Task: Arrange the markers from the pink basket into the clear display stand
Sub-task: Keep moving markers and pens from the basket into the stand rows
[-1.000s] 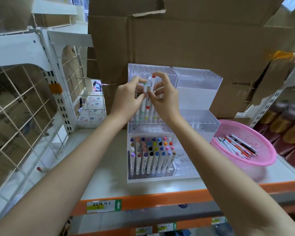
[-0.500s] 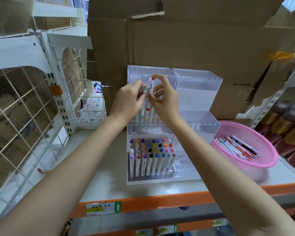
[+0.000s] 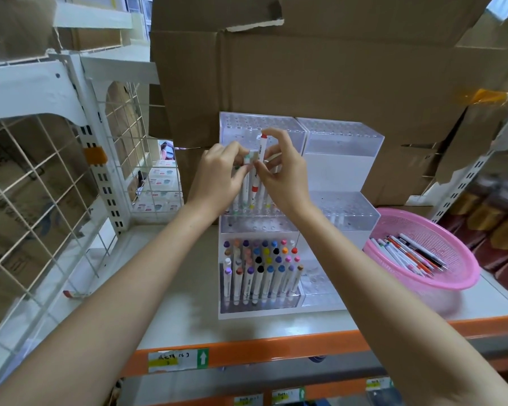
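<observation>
The clear tiered display stand (image 3: pixel 339 142) sits at the middle of the shelf. Its lowest left tier is packed with several upright markers (image 3: pixel 261 268). Over the middle tier, my right hand (image 3: pixel 285 177) pinches a white marker with red ends (image 3: pixel 260 162), held upright. My left hand (image 3: pixel 220 180) pinches the green-capped top of a second marker (image 3: pixel 248 159) right beside it. A few markers stand in the middle tier under my hands, partly hidden. The pink basket (image 3: pixel 440 285) on the right holds several loose markers (image 3: pixel 408 253).
Tall cardboard boxes (image 3: pixel 320 68) stand right behind the stand. A white wire rack (image 3: pixel 41 177) closes the left side. The shelf's orange front edge (image 3: pixel 276 350) runs below my arms. A white shelf bracket (image 3: pixel 469 171) rises at the right.
Both hands have sunk slightly with the markers toward the middle tier; the red-ended marker is a little lower. The basket and stand stay put.
</observation>
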### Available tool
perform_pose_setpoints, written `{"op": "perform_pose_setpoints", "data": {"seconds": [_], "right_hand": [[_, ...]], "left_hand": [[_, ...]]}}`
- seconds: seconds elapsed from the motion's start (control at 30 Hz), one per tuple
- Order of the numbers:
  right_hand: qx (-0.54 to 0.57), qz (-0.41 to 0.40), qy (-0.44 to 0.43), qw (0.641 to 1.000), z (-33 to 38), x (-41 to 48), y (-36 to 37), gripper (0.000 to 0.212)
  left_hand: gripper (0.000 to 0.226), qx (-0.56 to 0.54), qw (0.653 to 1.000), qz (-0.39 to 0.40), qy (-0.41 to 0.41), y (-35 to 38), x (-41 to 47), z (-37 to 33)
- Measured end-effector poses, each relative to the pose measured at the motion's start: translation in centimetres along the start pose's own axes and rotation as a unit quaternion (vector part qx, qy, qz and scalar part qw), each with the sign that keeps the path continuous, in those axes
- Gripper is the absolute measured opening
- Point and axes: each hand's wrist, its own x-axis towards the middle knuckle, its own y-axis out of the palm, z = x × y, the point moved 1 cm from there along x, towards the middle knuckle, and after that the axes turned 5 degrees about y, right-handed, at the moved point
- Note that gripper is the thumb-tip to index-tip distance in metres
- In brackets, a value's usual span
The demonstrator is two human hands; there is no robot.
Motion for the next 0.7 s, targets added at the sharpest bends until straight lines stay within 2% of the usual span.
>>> {"op": "perform_pose_setpoints", "data": {"seconds": [0.33,0.7], "right_hand": [[-0.004,0.008,0.003,1.000,-0.07,-0.33,0.04,0.038],[-0.035,0.004,-0.008,0.999,-0.57,-0.72,0.24,0.040]], "left_hand": [[0.008,0.053,0.998,0.006,0.038,0.09,-0.31,0.13],[0.014,0.093,0.994,0.015,0.061,-0.08,-0.72,0.18]]}}
